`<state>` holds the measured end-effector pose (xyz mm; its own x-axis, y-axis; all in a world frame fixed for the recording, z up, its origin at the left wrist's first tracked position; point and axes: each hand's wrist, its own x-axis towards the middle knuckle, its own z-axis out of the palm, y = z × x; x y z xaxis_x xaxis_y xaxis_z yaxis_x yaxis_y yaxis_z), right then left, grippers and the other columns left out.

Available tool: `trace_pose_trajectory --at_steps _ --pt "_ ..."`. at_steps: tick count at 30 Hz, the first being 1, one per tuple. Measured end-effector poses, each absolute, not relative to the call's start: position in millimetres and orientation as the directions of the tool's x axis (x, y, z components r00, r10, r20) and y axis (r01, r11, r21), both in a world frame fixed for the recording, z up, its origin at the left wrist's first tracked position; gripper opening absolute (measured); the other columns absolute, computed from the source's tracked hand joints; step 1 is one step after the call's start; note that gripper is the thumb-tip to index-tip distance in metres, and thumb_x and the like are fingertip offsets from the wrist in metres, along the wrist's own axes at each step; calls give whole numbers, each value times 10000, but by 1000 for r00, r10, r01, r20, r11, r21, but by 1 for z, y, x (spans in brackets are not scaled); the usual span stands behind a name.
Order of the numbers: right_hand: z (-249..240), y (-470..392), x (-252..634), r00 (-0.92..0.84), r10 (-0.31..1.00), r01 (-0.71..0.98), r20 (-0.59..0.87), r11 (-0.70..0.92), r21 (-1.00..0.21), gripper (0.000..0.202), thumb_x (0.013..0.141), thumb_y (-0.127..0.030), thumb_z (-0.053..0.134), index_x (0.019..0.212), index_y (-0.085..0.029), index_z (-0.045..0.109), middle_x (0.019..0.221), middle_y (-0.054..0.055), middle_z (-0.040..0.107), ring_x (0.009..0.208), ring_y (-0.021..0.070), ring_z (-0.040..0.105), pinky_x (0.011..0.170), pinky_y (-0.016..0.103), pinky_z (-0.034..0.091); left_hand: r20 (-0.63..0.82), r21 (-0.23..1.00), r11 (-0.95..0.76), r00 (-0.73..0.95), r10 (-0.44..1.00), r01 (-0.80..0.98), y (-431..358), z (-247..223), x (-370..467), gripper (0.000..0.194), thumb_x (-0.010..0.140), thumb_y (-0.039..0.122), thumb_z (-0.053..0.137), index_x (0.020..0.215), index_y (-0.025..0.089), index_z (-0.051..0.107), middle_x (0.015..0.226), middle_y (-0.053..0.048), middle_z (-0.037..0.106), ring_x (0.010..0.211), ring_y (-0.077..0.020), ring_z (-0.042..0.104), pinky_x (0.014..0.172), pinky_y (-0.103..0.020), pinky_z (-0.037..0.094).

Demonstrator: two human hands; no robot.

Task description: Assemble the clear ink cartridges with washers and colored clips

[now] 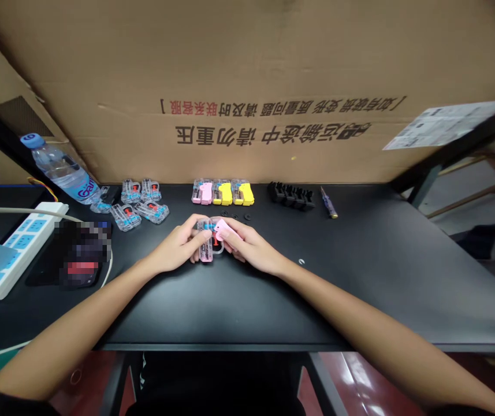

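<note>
Occupying the black tabletop (360, 277), head view: one three-unit row (225, 193), clear bodies with one pink and two yellow shells, the landmark. Near side of the row: one clear unit (206, 248) with blue and red parts, raised in both hands; left hand (182, 245), thumb and fingers clasping its body; right hand (247, 245), thumb and fingers pinching a pink piece (225, 229) at its side. Just in front of the row: small black rings (247, 217). Left of it: four loose clear units (152, 189); farther left, a water bottle (63, 169), tilted, and a white power strip (17, 248). Right of it: a black ribbed part (291, 196), then a screwdriver (328, 203). Behind it: a cardboard panel (273, 69), printed lettering inverted.
</note>
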<state>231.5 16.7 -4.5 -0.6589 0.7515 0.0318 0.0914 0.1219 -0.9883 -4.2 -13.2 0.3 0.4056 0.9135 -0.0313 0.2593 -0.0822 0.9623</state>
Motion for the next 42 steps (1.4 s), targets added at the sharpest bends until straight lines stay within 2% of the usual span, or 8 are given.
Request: trace_pose_trajectory --at_steps 4,7,10,15,22,29,35,42 --pt "-10 19 232 -655 755 19 18 41 -999 564 1082 -649 552 1442 -218 605 761 -50 473 553 102 386 440 220 367 -25 977 -50 350 936 205 -12 0 -4 530 1040 694 549 1274 220 526 692 38 657 529 -151 619 533 -263 523" --pt "-12 17 232 -654 756 23 25 52 -998 538 1092 -627 555 1425 -208 610 760 -52 473 559 97 400 453 217 386 -13 982 -48 319 948 184 -12 -2 -5 515 1037 702 549 1230 226 517 705 37 656 532 -149 607 527 -261 508" --pt "-11 15 232 -658 752 66 32 100 -993 531 1099 -618 547 1427 -206 611 772 -46 496 579 99 439 478 220 416 -1 978 -69 328 945 199 -12 -3 -5 523 1037 705 553 1244 227 512 713 35 654 553 -150 612 551 -264 513" --pt "-11 12 230 -623 782 107 17 106 -989 626 1101 -614 538 1557 -187 512 801 -43 521 575 99 457 479 231 426 5 972 -87 348 937 219 -13 -3 -3 555 1033 713 556 1282 219 514 711 34 650 562 -153 614 566 -270 503" --pt "-16 12 229 -605 795 75 37 103 -992 646 1098 -622 531 1583 -197 495 816 -37 527 589 99 469 474 217 436 13 969 -100 354 935 227 -13 0 -4 529 1056 678 534 1283 200 511 712 33 655 575 -152 623 580 -260 502" --pt "-15 11 229 -600 800 114 27 119 -986 631 1097 -631 532 1571 -217 498 829 -30 543 573 99 472 477 229 438 90 902 -217 330 940 372 -17 5 -4 414 1097 563 523 1317 213 517 738 40 669 614 -161 642 631 -266 497" --pt "-16 10 228 -586 808 126 63 168 -978 594 1103 -618 525 1544 -221 515 838 -27 560 558 93 480 474 226 434 110 849 -246 298 948 469 -20 6 -5 405 1106 543 518 1361 228 501 828 20 729 691 -186 701 696 -285 508" --pt "-14 11 229 -622 781 153 50 184 -971 577 1117 -593 501 1531 -192 528 873 0 611 587 104 511 495 233 449 57 923 -181 343 938 340 -16 3 -3 446 1093 586 508 1322 204 521 724 37 664 595 -159 635 623 -266 506"
